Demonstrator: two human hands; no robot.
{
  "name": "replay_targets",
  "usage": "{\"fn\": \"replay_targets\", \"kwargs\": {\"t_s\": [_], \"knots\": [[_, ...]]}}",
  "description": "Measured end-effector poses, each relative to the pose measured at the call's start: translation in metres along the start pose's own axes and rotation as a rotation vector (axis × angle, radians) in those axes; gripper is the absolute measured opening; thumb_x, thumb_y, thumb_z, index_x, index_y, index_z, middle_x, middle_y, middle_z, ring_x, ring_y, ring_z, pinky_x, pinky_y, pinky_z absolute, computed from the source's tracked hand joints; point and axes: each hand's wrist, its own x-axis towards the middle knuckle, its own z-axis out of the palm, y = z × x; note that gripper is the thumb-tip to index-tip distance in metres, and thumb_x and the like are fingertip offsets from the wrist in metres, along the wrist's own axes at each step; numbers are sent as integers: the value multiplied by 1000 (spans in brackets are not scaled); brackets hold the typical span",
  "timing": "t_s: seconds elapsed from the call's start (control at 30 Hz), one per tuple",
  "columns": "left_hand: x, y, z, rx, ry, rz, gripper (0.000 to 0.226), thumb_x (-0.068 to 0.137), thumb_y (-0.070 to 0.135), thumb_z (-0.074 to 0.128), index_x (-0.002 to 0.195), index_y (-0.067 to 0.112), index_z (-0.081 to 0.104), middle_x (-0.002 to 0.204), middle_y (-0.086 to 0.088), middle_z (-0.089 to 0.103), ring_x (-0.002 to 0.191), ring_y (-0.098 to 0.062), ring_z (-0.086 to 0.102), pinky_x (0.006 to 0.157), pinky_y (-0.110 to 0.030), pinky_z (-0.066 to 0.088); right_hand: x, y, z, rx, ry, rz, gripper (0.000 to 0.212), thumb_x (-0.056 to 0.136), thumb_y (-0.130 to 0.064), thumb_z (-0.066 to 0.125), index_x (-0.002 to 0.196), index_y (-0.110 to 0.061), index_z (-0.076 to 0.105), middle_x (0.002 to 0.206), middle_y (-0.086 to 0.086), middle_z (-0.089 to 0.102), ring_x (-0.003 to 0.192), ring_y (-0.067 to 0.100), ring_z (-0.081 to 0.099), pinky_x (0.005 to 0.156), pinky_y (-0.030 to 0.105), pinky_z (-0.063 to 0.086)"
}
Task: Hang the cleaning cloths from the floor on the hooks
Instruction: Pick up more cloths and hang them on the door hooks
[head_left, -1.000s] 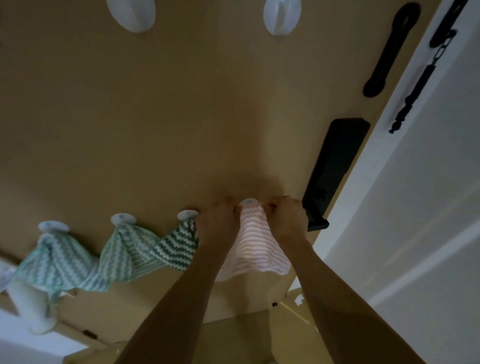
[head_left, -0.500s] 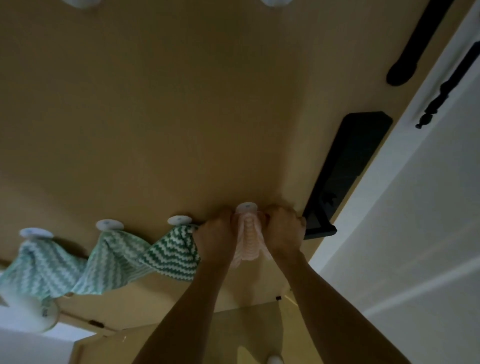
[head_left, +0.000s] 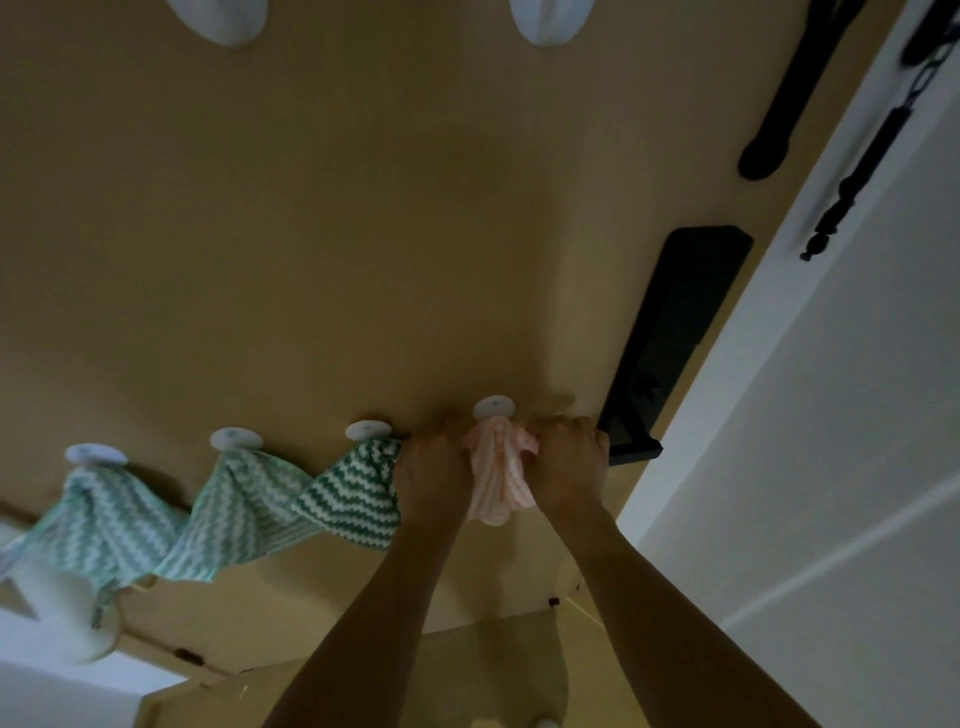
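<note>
The pink cloth (head_left: 496, 467) stays bunched under its hook (head_left: 493, 407), both hands' fingers (head_left: 563, 434) curled gripping it.

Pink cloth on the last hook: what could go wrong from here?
1. Both the left hand and the right hand grip the pink cloth, bunched just below the white hook. Whether it has caught the hook is hidden; letting go now may drop it.
2. The left hand lies against the dark green cloth; pulling away could drag that cloth off its hook.
3. Tugging downward may loosen the white hook from the brown board.
</note>
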Motion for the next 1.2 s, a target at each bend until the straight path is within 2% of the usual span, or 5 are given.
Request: {"fn": "replay_targets", "kwargs": {"t_s": [0.27, 0.47, 0.6, 0.93, 1.2], "knots": [[-10, -8, -25, 61, -39, 90, 19, 93, 27, 49, 101, 21, 65, 97, 2, 68, 93, -18, 61, 84, -31, 44, -24, -7, -20, 266, 75, -105, 18, 89, -29, 57, 97, -15, 64, 92, 6, 64, 88, 25, 59, 80, 37, 46], [-27, -3, -58, -123, 16, 86, 33, 81, 17, 70, 113, 10, 67, 110, -9, 67, 104, -28, 61, 90, -43, 47, -35, -9, -35, 420, 64, -168, 24, 91, -25, 60, 111, -12, 66, 102, 7, 66, 95, 24, 61, 84, 38, 49], [-37, -1, -80, -124, 80, -16, 42, 83, 18, 68, 125, 11, 63, 126, -9, 62, 117, -29, 55, 98, -38, 43, -48, -16, -50, 565, 99, -266, 29, 90, -17, 62, 119, -20, 62, 117, -1, 64, 109, 16, 57, 98, 27, 42], [-68, 27, -113, -14, 178, -214, 49, 88, 39, 62, 134, 22, 56, 135, -1, 56, 129, -22, 46, 105, -40, 35, -64, -17, -86, 613, -70, -415, 46, 89, -21, 67, 133, -15, 55, 135, 7, 54, 128, 23, 47, 110, 36, 33], [-127, 51, -118, 218, 150, -386, 58, 95, 54, 46, 147, 32, 37, 154, 2, 35, 144, -21, 26, 115, -43, 21, -92, -4, -96, 682, -64, -592, 42, 85, -17, 72, 124, -6, 62, 120, 9, 64, 114, 25, 56, 97, 15, 30]]}}
